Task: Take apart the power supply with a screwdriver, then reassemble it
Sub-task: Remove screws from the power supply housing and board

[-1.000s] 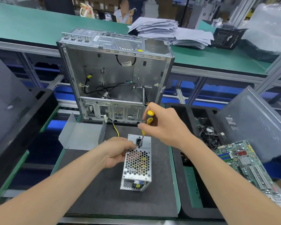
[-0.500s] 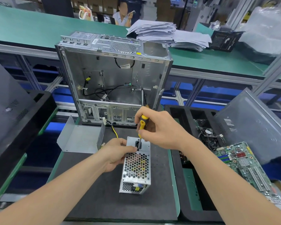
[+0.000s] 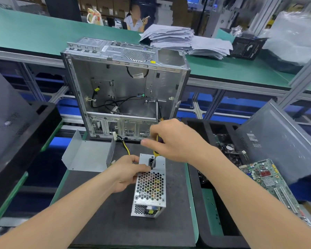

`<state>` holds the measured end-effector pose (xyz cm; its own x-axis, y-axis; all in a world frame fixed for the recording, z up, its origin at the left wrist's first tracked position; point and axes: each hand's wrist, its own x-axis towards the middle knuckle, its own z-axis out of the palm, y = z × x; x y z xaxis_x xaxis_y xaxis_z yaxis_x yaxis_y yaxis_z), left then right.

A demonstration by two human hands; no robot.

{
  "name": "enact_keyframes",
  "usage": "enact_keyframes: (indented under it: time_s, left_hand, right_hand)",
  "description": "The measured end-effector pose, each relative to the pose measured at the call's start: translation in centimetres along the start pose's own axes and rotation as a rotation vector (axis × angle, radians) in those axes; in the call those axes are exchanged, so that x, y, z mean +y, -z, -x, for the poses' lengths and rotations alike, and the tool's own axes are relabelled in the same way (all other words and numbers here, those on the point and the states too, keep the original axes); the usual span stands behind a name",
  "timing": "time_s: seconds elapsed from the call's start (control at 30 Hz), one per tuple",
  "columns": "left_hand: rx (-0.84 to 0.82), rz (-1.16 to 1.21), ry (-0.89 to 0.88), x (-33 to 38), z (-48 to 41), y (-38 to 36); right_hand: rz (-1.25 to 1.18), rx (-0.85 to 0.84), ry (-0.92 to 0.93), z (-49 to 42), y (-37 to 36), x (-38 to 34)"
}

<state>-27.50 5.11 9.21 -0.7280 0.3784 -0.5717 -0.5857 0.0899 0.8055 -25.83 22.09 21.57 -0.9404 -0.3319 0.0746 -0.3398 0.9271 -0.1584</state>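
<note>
L hand [image 3: 127, 172] round PSU [image 3: 150, 187], R [image 3: 176, 141] round screwdriver [image 3: 156, 154]

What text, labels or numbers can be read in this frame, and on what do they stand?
None reads clearly.
Yellow sticker on the computer case: too small.
White tag inside it: blurred.
Print on the black box: blurred.
Motherboard markings: too small.

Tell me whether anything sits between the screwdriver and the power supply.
Nothing visible does. The right hand holds the screwdriver with its tip down on the power supply, beside the socket. The left hand grips the supply's left side, its thumb beside the tip, not under it.
</note>
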Motion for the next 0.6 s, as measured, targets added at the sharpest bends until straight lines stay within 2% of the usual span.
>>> enact_keyframes:
  time_s: [0.07,0.2,0.33,0.43,0.53,0.6]
  left_hand:
    - [-0.006,-0.003,0.001,0.1,0.1,0.0]
    - [0.000,-0.021,0.006,0.0,0.1,0.0]
    - [0.006,-0.031,0.011,-0.1,-0.2,0.2]
    - [-0.001,-0.026,0.010,-0.1,-0.4,0.2]
    - [-0.005,0.000,0.006,-0.2,-0.4,0.2]
    - [-0.005,0.008,0.005,-0.3,-0.5,0.3]
  right_hand:
    - [-0.188,-0.116,0.069,0.2,0.6,0.0]
    - [-0.266,-0.238,0.160,0.4,1.3,0.2]
    - [-0.144,-0.170,0.177,0.0,1.6,0.4]
    - [-0.039,-0.127,0.047,-0.5,1.1,0.1]
    - [0.181,0.002,-0.035,-0.6,-0.1,-0.3]
    - [0.140,0.039,-0.024,-0.3,-0.3,-0.3]
